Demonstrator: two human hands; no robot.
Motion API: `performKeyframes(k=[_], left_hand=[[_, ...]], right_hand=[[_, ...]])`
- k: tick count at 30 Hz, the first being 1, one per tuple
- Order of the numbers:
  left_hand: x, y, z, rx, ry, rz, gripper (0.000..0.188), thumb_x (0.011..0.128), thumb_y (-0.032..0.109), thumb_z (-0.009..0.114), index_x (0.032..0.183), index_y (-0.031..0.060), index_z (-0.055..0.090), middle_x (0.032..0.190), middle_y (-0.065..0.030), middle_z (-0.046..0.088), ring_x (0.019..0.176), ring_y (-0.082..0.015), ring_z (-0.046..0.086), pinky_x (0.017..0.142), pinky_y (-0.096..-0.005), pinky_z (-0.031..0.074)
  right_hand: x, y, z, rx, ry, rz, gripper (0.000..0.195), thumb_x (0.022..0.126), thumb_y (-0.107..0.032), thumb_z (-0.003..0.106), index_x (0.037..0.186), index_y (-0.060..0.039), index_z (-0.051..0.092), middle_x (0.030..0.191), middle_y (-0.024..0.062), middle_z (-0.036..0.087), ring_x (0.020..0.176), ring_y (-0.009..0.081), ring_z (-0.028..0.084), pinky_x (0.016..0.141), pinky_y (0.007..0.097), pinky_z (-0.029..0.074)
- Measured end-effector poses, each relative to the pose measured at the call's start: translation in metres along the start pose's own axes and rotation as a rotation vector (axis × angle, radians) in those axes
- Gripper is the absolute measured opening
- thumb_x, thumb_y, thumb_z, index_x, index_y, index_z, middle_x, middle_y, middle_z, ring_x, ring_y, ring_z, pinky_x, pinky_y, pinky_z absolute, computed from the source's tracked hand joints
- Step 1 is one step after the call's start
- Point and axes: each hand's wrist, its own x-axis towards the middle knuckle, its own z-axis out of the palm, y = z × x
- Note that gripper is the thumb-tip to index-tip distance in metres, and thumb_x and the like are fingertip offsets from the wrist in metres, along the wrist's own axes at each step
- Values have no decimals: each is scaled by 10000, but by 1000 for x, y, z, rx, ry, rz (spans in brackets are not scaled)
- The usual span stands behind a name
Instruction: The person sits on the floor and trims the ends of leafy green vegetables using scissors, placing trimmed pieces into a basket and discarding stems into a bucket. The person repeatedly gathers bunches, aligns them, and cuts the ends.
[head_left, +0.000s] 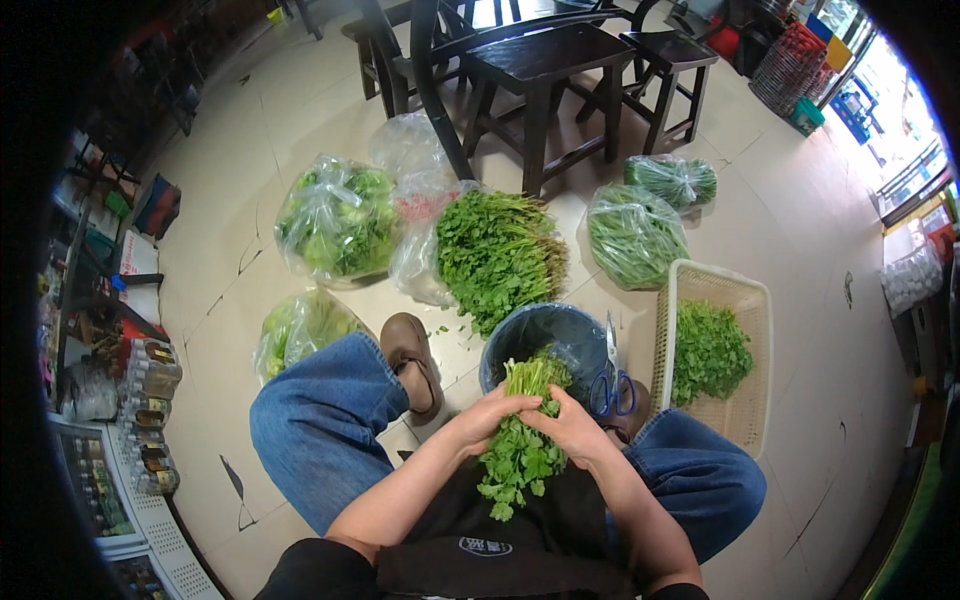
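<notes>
A bunch of cilantro lies between my two hands, its pale cut stems pointing away from me and its leaves hanging toward my lap. My left hand grips it from the left, my right hand from the right. Just beyond the stems stands a bin lined with dark plastic, partly hidden by the bunch. Scissors with blue handles rest at the bin's right side, blades pointing away from me. A large heap of cilantro with roots lies on the floor past the bin.
To the right, a cream plastic basket holds trimmed cilantro. Bagged green beans and a bundle of thin greens sit farther off. Bags of leafy vegetables lie at the left. Dark wooden stools stand ahead.
</notes>
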Motion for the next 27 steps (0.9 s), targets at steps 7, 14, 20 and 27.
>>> performKeyframes(k=[7,14,20,27], left_hand=[[-2,12,-1,-17,-26,31,436,939,52,533,1369,54,460,1202,-42,607,1087,-144,597,905,-292,509],[2,5,-2,209,40,49,374,944,157,621,1285,51,511,1138,-23,622,1001,-135,611,878,-290,511],[5,5,-9,-24,55,15,353,975,147,515,1321,80,526,1168,-50,643,1045,-164,622,897,-333,513],[7,11,-16,-134,3,-10,466,956,148,348,1400,66,462,1281,-122,604,1140,-241,598,996,-405,467]], right_hand=[[-1,1,-9,336,129,5,456,857,-86,720,1266,-45,522,1181,43,617,1064,160,587,925,324,472],[-1,2,-15,287,127,-56,428,832,-51,731,1228,-43,568,1146,47,641,1037,160,602,900,326,486],[-5,-4,-20,477,153,90,359,834,-57,707,1178,-38,605,1096,57,663,997,185,627,846,353,517],[-3,-4,-29,539,135,95,380,815,1,622,1194,-9,593,1102,101,671,988,232,644,860,391,533]])
